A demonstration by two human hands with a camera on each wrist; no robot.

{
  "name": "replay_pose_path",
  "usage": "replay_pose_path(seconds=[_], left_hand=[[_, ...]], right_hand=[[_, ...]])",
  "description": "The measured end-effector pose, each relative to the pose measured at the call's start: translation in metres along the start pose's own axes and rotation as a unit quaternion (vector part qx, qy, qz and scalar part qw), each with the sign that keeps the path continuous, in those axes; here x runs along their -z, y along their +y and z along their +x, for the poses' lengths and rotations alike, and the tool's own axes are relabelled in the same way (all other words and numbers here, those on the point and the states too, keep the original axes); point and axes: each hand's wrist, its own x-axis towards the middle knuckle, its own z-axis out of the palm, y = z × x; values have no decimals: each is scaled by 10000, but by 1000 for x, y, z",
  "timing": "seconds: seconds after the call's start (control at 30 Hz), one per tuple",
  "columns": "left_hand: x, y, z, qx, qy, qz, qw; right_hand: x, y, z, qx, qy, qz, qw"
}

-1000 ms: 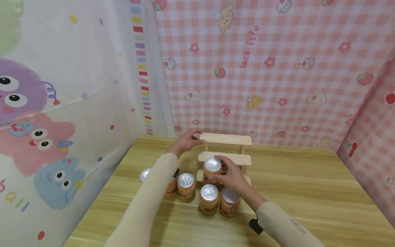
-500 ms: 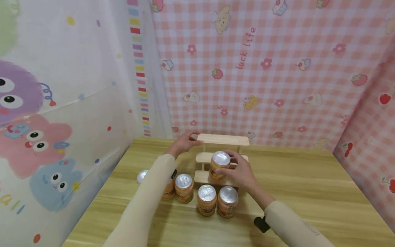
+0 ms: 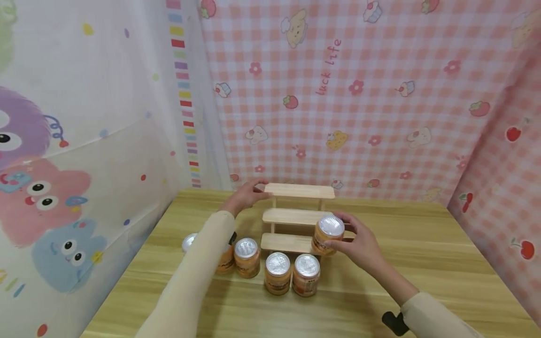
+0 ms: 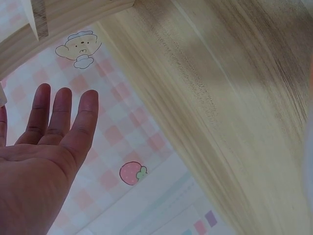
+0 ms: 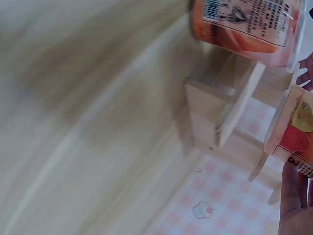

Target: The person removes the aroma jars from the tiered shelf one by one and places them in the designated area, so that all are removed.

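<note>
My right hand grips a fruit jar with a silver lid, thumb in front and fingers behind. In the head view the jar overlaps the right end of the lowest board of a three-tier wooden rack. Its fruit-picture label shows in the right wrist view. At the rack's top left end, my left hand holds the top board's end between thumb and forefinger. The left wrist view shows its other three fingers stretched out, away from the wood.
Two similar jars, a left one and a right one, stand before the rack. Farther left are another jar and more, partly hidden by the left sleeve. A checked cloth hangs behind the wooden table.
My right hand has carried the jar rightward across the rack's front, from its left part to its right end. The left hand stays at the top board. The head view has shifted slightly.
</note>
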Motion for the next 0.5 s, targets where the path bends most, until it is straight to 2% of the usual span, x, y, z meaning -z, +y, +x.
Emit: replay_pose_path(seconds=[0.23,0.37,0.5], left_hand=[[2,-2,1,-5,33,75,10000],[2,-3,0,66,39,45,10000],[1,-4,-1,74,41,-17,10000]], right_hand=[[12,16,-25,-136,-153,16,9998],[7,31,-37,-206,-307,71,9993],[-3,44,-44,-225,-249,115,9994]])
